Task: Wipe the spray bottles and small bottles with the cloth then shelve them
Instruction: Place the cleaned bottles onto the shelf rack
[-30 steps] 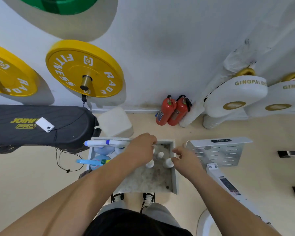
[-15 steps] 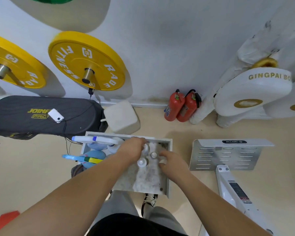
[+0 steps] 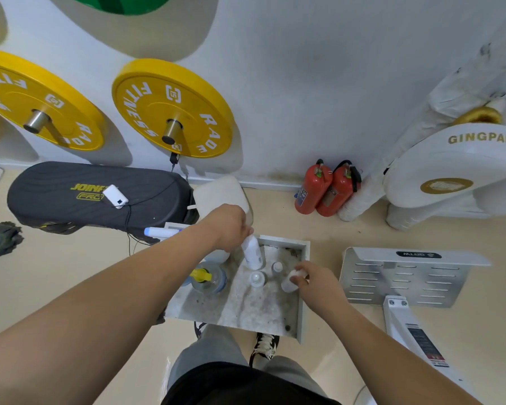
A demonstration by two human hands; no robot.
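A stained white shelf tray (image 3: 301, 290) lies below me. My left hand (image 3: 230, 226) grips the top of a tall white bottle (image 3: 252, 252) at the tray's back. My right hand (image 3: 313, 280) holds a small white bottle (image 3: 289, 283) near the right rim. Two more small bottles (image 3: 257, 278) (image 3: 277, 267) stand between them. A clear blue spray bottle with a yellow nozzle (image 3: 209, 277) stands at the left, and another spray bottle's white-blue nozzle (image 3: 161, 231) pokes out behind my left forearm. No cloth is visible.
A black bench (image 3: 94, 197) with a white device on it sits at left, a white block (image 3: 219, 194) behind the tray. Two red fire extinguishers (image 3: 326, 191) stand by the wall. A white perforated machine plate (image 3: 403, 276) lies at right. Yellow weight plates (image 3: 173, 108) hang on the wall.
My left hand has lifted the tall white bottle's top toward the tray's back. My right hand has closed on a small bottle at the right. The view came closer.
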